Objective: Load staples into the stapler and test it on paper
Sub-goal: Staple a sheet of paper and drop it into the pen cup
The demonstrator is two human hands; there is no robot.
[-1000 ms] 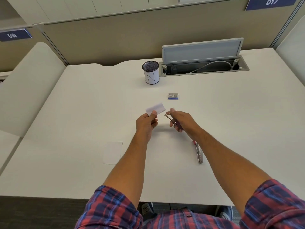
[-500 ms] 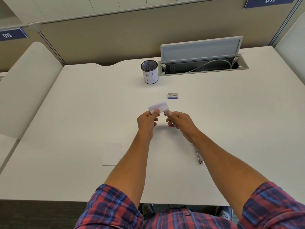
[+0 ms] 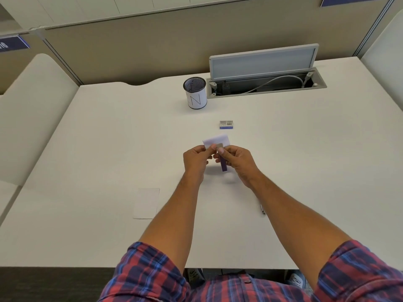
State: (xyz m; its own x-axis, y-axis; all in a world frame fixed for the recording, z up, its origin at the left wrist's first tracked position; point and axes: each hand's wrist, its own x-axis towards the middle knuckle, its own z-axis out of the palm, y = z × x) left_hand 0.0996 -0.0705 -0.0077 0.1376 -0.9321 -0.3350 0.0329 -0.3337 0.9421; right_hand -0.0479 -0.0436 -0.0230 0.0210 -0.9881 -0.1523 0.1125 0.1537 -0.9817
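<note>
My left hand (image 3: 196, 159) pinches a small folded white paper (image 3: 217, 140) by its lower edge, holding it above the middle of the desk. My right hand (image 3: 236, 161) grips a small purple stapler (image 3: 223, 164), its metal nose lying against the paper's lower edge beside my left thumb. A small staple box (image 3: 226, 124) with a blue side lies on the desk just beyond the paper.
A white mesh pen cup (image 3: 195, 93) stands at the back centre, beside an open cable tray (image 3: 266, 83) with its lid raised. A white sheet (image 3: 146, 203) lies front left. A thin metal tool (image 3: 262, 209) shows beside my right forearm.
My right hand has brought the stapler up and left until its nose meets the paper. The paper in my left hand has shifted slightly right.
</note>
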